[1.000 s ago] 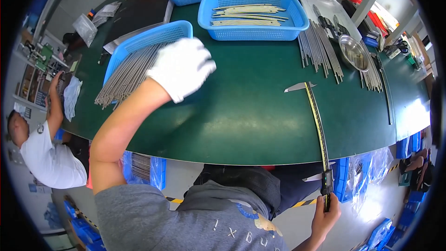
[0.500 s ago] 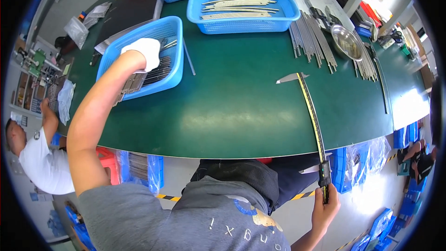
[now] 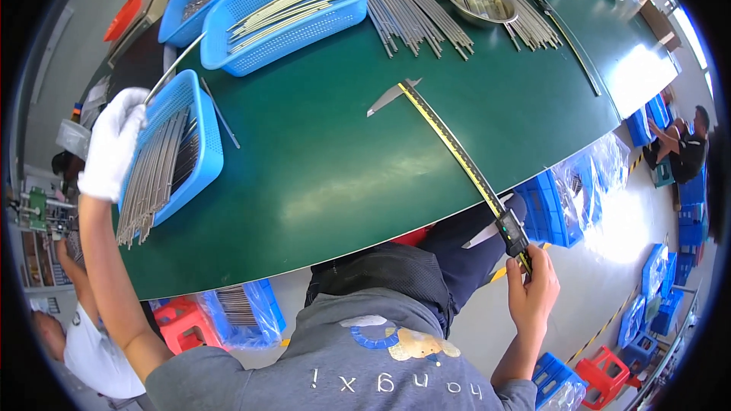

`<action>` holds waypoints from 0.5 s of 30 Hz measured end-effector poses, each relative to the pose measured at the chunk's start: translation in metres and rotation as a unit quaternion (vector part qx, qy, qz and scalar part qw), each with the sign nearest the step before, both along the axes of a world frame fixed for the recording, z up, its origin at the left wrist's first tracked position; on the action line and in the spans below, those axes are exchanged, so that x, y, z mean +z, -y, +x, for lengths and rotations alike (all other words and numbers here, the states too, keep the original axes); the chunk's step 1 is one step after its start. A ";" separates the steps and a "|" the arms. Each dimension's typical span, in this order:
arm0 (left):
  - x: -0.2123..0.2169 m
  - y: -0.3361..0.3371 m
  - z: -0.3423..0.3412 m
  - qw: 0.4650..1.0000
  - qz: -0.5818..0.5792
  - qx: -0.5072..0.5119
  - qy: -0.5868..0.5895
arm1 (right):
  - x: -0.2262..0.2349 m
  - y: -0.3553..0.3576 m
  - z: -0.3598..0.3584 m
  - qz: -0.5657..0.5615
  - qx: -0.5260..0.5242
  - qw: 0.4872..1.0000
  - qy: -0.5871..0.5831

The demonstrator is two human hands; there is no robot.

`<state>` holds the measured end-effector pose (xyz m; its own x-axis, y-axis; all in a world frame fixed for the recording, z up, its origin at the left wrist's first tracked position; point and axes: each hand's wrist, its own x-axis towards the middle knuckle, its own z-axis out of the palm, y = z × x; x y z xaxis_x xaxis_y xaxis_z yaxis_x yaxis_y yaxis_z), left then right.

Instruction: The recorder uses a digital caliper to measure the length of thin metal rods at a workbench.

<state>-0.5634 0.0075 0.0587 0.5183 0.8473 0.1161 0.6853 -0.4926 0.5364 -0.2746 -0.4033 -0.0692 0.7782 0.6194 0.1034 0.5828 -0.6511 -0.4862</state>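
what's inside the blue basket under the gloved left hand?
The blue plastic basket holds a bundle of long thin grey metal rods, their ends sticking out over its near rim. The white-gloved left hand lifts one rod. The basket floor beneath the bundle is hidden.

left hand (image 3: 113, 143) in white knit glove, cuff ending at wrist. right hand (image 3: 533, 295) ungloved. grey short-sleeved t-shirt, pale lettering across chest, blue-and-tan round graphic above it. dark navy trousers on lap. both forearms uncovered.
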 end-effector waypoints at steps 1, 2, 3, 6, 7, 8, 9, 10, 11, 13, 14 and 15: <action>-0.013 0.024 0.028 0.989 0.077 -0.090 0.084 | -0.003 0.001 0.000 -0.005 -0.007 1.000 0.004; -0.013 0.054 0.063 0.974 0.134 -0.177 0.044 | -0.007 0.004 0.002 0.013 -0.008 1.000 0.007; -0.016 0.075 0.087 0.946 0.171 -0.276 -0.017 | -0.008 0.007 0.003 0.032 -0.008 0.999 0.011; -0.076 0.114 0.137 0.833 0.237 -0.498 0.048 | -0.005 0.006 0.003 0.027 -0.021 0.999 -0.029; -0.098 0.125 0.150 0.819 0.229 -0.513 0.114 | -0.004 0.004 0.003 0.025 -0.017 0.999 -0.023; -0.117 0.133 0.163 0.798 0.218 -0.532 0.183 | -0.004 0.005 0.002 0.023 -0.016 0.999 -0.028; -0.124 0.141 0.175 0.790 0.219 -0.547 0.173 | -0.005 0.006 0.002 0.021 -0.015 0.999 -0.032; -0.130 0.146 0.181 0.781 0.218 -0.562 0.163 | -0.005 0.006 0.001 0.018 -0.017 0.999 -0.029; -0.135 0.149 0.183 0.786 0.215 -0.560 0.151 | -0.005 0.006 0.000 0.023 -0.015 0.999 -0.026; -0.146 0.145 0.191 0.785 0.229 -0.550 0.166 | -0.004 0.006 -0.001 0.025 -0.012 0.999 -0.022; -0.150 0.142 0.194 0.785 0.246 -0.540 0.177 | -0.004 0.006 -0.002 0.020 -0.014 0.999 -0.023; -0.153 0.140 0.196 0.789 0.250 -0.533 0.177 | -0.004 0.006 -0.003 0.016 -0.014 1.000 -0.023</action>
<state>-0.3677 -0.1322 -0.0946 0.7656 -0.2461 0.5943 -0.4105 -0.8983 0.1567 -0.2772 -0.4094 -0.0732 0.7999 0.5939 0.0860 0.5407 -0.6512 -0.5324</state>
